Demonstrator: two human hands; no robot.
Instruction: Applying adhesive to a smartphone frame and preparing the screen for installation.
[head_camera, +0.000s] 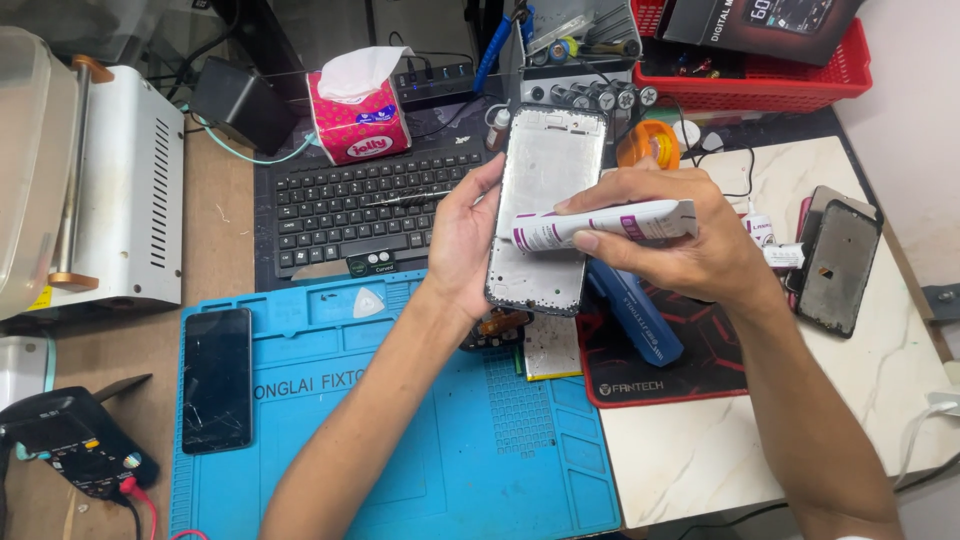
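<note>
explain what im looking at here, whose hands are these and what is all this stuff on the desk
There is no machine here: this is one picture from a camera worn on a person's head, looking down at their own two bare hands over a cluttered repair desk. The left hand holds a silver rectangular phone frame upright. The right hand holds a white and purple squeeze tube across that frame. Below lies a blue rubber work mat with a black cracked phone on its left side. Behind are a black keyboard and a pink tissue box. Another dark phone rests on the white marble slab at right.
</note>
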